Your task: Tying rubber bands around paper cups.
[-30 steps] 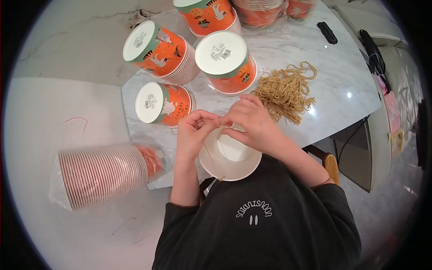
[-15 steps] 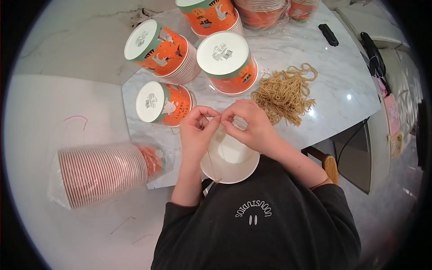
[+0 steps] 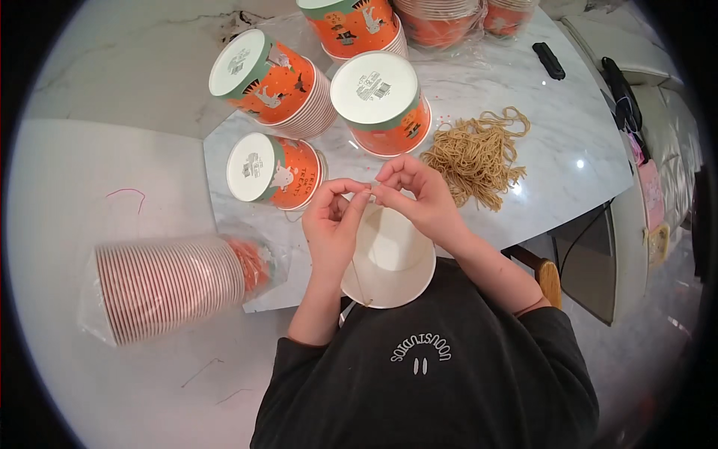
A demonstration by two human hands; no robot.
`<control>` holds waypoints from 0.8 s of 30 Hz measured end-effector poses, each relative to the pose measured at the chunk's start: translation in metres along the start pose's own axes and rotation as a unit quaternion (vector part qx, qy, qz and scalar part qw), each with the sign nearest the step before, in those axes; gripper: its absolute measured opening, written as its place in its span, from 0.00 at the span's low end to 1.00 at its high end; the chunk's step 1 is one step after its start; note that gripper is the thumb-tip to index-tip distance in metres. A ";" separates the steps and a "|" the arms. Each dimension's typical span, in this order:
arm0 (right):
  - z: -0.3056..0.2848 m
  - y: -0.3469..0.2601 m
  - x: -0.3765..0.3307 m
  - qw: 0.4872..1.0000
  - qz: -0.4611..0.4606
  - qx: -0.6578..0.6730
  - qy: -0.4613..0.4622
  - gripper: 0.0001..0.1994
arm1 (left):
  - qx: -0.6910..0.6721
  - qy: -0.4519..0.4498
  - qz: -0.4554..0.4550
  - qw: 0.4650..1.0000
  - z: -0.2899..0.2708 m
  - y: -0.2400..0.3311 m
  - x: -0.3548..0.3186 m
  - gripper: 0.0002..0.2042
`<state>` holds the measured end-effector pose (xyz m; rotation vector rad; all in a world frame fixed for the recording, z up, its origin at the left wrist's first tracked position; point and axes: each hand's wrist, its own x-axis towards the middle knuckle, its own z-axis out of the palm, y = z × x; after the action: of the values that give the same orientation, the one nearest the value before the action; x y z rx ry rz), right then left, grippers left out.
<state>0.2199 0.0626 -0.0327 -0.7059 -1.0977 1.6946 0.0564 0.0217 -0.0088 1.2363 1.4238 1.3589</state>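
A paper bucket (image 3: pixel 393 280) with a white inside stands at the table's near edge, against my shirt, its mouth facing up. Thin tan string (image 3: pixel 357 278) is fixed at the bucket's near rim and runs up across the opening toward my fingers. Over the far rim, my left hand (image 3: pixel 331 224) pinches with thumb and forefinger on the string's end. My right hand (image 3: pixel 425 200) meets it there, thumb and fingertips closed at the same spot; the tiny bit between them is hard to make out. Beyond my right hand lies a loose heap of tan string (image 3: pixel 475 159).
Orange-and-green printed buckets stand upside down beyond my hands: a single one (image 3: pixel 378 101), a tilted stack (image 3: pixel 273 82) and a smaller one (image 3: pixel 273 170). A plastic-wrapped stack (image 3: pixel 172 288) lies at left. A black object (image 3: pixel 549 61) rests far right. A wooden chair (image 3: pixel 550 280) is at right.
My right hand has shifted slightly right, and its fingers have spread a little from the left hand's. The bucket has moved slightly right. Both hands still meet at the string.
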 end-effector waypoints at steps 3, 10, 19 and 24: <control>-0.001 0.002 -0.002 0.998 -0.030 -0.046 0.017 0.05 | -0.012 -0.004 -0.014 1.000 0.000 0.001 0.000 0.05; 0.007 -0.007 -0.008 0.978 -0.087 -0.184 0.034 0.05 | -0.014 -0.003 -0.019 1.000 0.000 0.001 0.001 0.06; 0.007 -0.009 -0.012 0.889 -0.214 -0.403 0.038 0.03 | 0.002 -0.004 -0.031 0.999 -0.002 0.004 -0.001 0.07; 0.003 -0.012 -0.009 0.904 -0.181 -0.387 0.020 0.03 | -0.026 0.004 -0.018 1.000 -0.001 0.008 -0.001 0.08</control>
<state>0.2251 0.0545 -0.0210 -0.9367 -1.7717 0.8897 0.0567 0.0206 -0.0012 1.1692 1.4009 1.3692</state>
